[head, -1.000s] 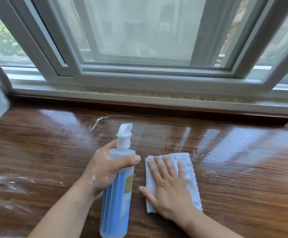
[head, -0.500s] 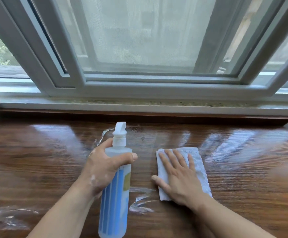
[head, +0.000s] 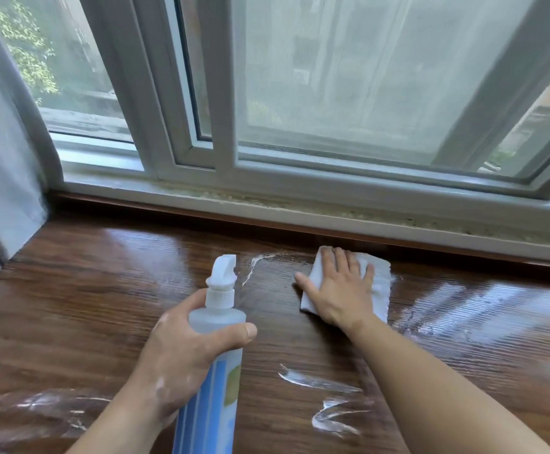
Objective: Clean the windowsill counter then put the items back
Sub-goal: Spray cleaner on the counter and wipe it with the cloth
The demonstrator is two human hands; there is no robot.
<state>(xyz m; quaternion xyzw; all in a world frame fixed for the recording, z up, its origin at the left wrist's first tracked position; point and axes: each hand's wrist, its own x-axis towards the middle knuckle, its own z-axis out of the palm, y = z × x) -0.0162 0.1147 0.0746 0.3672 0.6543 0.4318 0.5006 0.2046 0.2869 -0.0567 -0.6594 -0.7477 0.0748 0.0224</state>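
Observation:
A dark wooden windowsill counter (head: 77, 309) fills the lower view, glossy and wet with white foam streaks (head: 329, 401). My left hand (head: 182, 358) grips a clear spray bottle (head: 216, 381) with blue liquid and a white nozzle, held upright above the counter. My right hand (head: 339, 290) lies flat, fingers spread, pressing a folded white cloth (head: 380, 283) onto the counter near its back edge. More foam shows beside the nozzle (head: 254, 263).
The white window frame (head: 267, 178) runs along the back, with a dirty ledge under it. A grey curtain (head: 1, 152) hangs at the left end. Smeared foam (head: 47, 407) lies at the front left of the counter.
My right hand has pushed the cloth away from me, from the middle of the counter to its back edge, leaving foam streaks behind. The left hand still holds the bottle.

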